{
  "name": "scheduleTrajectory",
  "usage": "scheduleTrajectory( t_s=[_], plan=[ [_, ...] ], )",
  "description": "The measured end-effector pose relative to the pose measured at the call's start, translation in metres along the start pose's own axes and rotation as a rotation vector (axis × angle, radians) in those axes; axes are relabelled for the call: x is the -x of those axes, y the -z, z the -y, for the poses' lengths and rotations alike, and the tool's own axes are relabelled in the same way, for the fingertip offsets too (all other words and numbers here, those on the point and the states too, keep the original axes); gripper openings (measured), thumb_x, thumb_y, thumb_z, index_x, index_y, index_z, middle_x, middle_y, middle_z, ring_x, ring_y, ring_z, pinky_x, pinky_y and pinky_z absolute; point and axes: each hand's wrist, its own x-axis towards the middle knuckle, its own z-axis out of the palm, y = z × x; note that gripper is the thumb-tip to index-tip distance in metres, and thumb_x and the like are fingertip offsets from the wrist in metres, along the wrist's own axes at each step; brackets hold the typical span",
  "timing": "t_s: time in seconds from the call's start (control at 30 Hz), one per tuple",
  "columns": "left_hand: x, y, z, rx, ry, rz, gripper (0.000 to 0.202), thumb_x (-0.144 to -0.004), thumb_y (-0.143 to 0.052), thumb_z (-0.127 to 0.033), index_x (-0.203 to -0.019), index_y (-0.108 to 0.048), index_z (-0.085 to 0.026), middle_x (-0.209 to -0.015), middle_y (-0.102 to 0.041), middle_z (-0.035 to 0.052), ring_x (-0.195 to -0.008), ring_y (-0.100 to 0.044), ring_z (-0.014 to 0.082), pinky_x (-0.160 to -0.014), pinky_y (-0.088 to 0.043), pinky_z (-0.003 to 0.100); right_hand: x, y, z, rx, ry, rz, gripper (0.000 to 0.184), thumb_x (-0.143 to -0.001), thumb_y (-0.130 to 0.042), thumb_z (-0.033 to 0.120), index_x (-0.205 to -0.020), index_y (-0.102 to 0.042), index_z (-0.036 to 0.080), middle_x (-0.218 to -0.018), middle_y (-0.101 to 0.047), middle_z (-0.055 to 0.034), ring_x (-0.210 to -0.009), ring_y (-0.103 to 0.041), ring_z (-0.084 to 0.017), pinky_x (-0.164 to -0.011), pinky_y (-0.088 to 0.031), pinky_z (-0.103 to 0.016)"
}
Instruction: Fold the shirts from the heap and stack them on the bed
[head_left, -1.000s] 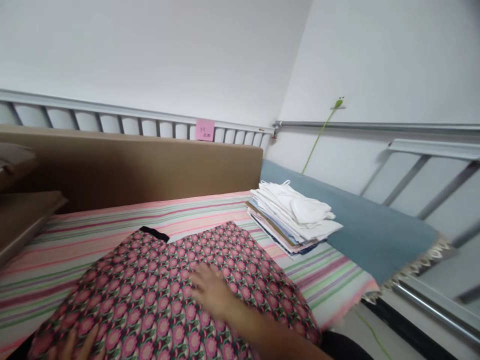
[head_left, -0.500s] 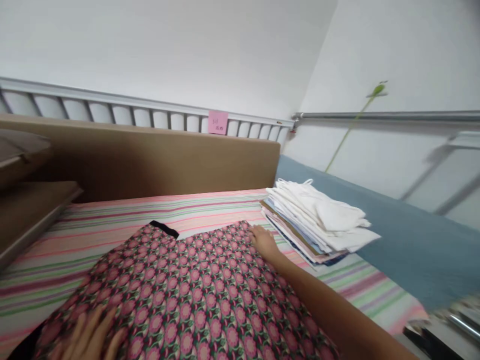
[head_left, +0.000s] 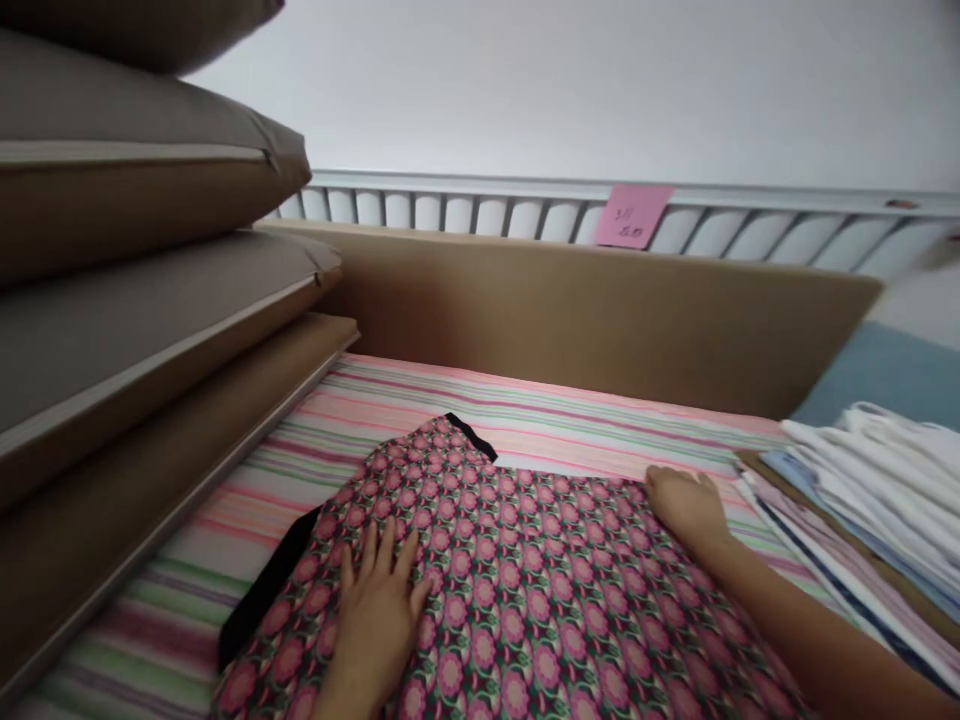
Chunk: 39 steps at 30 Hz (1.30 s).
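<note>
A pink floral garment with black trim (head_left: pixel 517 590) lies spread on the striped bedsheet (head_left: pixel 247 520). My left hand (head_left: pixel 379 600) rests flat on its left part, palm down with the fingers spread. At the garment's far right corner, my right hand (head_left: pixel 686 508) has its fingers curled over the cloth edge; the fingertips are partly hidden. Just to the right of that hand sits a stack of folded clothes (head_left: pixel 862 530), white on top with blue, brown and pink layers beneath. The garment's near edge runs out of view.
Large brown and grey cushions (head_left: pixel 150 310) are piled along the left side. A brown padded board (head_left: pixel 585 310) borders the back, before a white railing (head_left: pixel 442 212) with a pink note (head_left: pixel 634 215). A blue surface (head_left: pixel 892 370) shows at the right.
My view has turned left, bringing the cushion pile in. My left hand has moved farther up the garment. My right hand stays at the far corner, its fingers now more curled.
</note>
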Motion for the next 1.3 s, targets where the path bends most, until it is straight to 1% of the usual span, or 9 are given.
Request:
scheduleTrajectory(
  t_s=[0.07,0.17,0.27,0.4,0.6,0.73,0.93,1.13,1.3],
  plan=[
    [-0.001,0.004,-0.002,0.01,0.02,0.01,0.049,-0.086,-0.041,-0.042,-0.134,-0.04,-0.032,-0.147,-0.029,0.0052,-0.137,-0.021,0.03,-0.109,-0.014,0.061,0.0,0.0,0.01,0.05,-0.063,-0.041,0.033,-0.083,-0.033,0.009,-0.091,-0.064,0.011,-0.094,-0.066,-0.0202,-0.091,-0.061,-0.029,-0.089,-0.033,-0.05],
    [-0.001,0.01,-0.006,0.03,0.047,0.001,0.049,-0.085,-0.044,-0.039,-0.132,-0.042,-0.031,-0.146,-0.031,0.0054,-0.137,-0.021,0.0308,-0.109,-0.014,0.061,0.013,0.006,0.044,-0.022,-0.059,-0.13,0.036,-0.085,-0.035,0.014,-0.11,-0.061,0.01,-0.125,-0.053,-0.0237,-0.115,-0.05,-0.031,-0.094,-0.034,-0.049],
    [0.0,0.012,-0.007,0.061,0.043,-0.045,0.048,-0.085,-0.045,-0.041,-0.131,-0.044,-0.031,-0.146,-0.032,0.0048,-0.138,-0.02,0.0304,-0.11,-0.015,0.06,0.048,0.01,0.094,-0.242,0.227,-0.178,0.046,-0.088,-0.04,0.033,-0.128,-0.051,0.015,-0.144,-0.035,-0.0155,-0.132,-0.033,-0.027,-0.105,-0.029,-0.045],
    [0.004,0.004,0.0,0.132,0.015,-0.061,0.046,-0.086,-0.041,-0.048,-0.129,-0.046,-0.034,-0.145,-0.033,0.0038,-0.138,-0.02,0.0293,-0.111,-0.013,0.059,0.092,0.003,0.138,-0.435,0.645,0.022,0.047,-0.089,-0.037,0.044,-0.135,-0.042,0.034,-0.148,-0.032,-0.002,-0.136,-0.027,-0.022,-0.11,-0.023,-0.048],
    [0.007,-0.003,0.006,0.254,0.002,-0.07,0.054,-0.083,-0.041,-0.059,-0.131,-0.043,-0.034,-0.146,-0.032,0.005,-0.138,-0.018,0.0293,-0.111,-0.008,0.06,0.057,0.024,0.153,-0.564,0.485,-0.006,0.039,-0.089,-0.038,0.037,-0.115,-0.062,0.022,-0.122,-0.06,-0.0077,-0.115,-0.053,-0.021,-0.1,-0.039,-0.04],
    [0.005,0.009,0.002,0.363,0.011,-0.123,0.051,-0.084,-0.042,-0.054,-0.131,-0.043,-0.034,-0.148,-0.029,0.0027,-0.14,-0.012,0.0259,-0.113,-0.008,0.057,0.007,0.044,0.196,-0.674,0.389,-0.047,0.037,-0.083,-0.046,0.03,-0.115,-0.061,0.02,-0.119,-0.061,-0.0071,-0.111,-0.055,-0.019,-0.099,-0.039,-0.033],
    [0.004,0.033,0.0,0.706,0.002,-0.036,0.046,-0.086,-0.04,-0.044,-0.127,-0.05,-0.025,-0.146,-0.035,0.0035,-0.138,-0.021,0.0222,-0.115,-0.019,0.045,-0.053,0.038,0.257,-0.727,-0.009,0.156,0.06,-0.072,-0.061,0.038,-0.126,-0.052,0.012,-0.109,-0.066,-0.0113,-0.099,-0.062,-0.021,-0.082,-0.046,-0.027],
    [-0.005,0.037,-0.003,1.066,0.138,-0.01,0.046,-0.086,-0.038,-0.04,-0.123,-0.054,-0.018,-0.135,-0.05,0.008,-0.128,-0.041,0.0185,-0.111,-0.029,0.037,-0.072,0.044,0.265,-0.668,0.025,0.225,0.014,-0.066,-0.063,0.03,-0.072,-0.065,0.016,-0.066,-0.067,-0.0027,-0.062,-0.063,-0.017,-0.055,-0.042,-0.023],
    [-0.013,0.028,-0.007,1.466,0.233,0.125,0.047,-0.086,-0.036,-0.04,-0.124,-0.051,-0.017,-0.132,-0.053,0.0086,-0.123,-0.047,0.0184,-0.105,-0.038,0.033,-0.048,0.09,0.261,-0.644,0.093,0.062,0.019,-0.077,-0.051,0.031,-0.081,-0.062,0.017,-0.08,-0.068,-0.008,-0.073,-0.061,-0.022,-0.061,-0.041,-0.03]
  ],
)
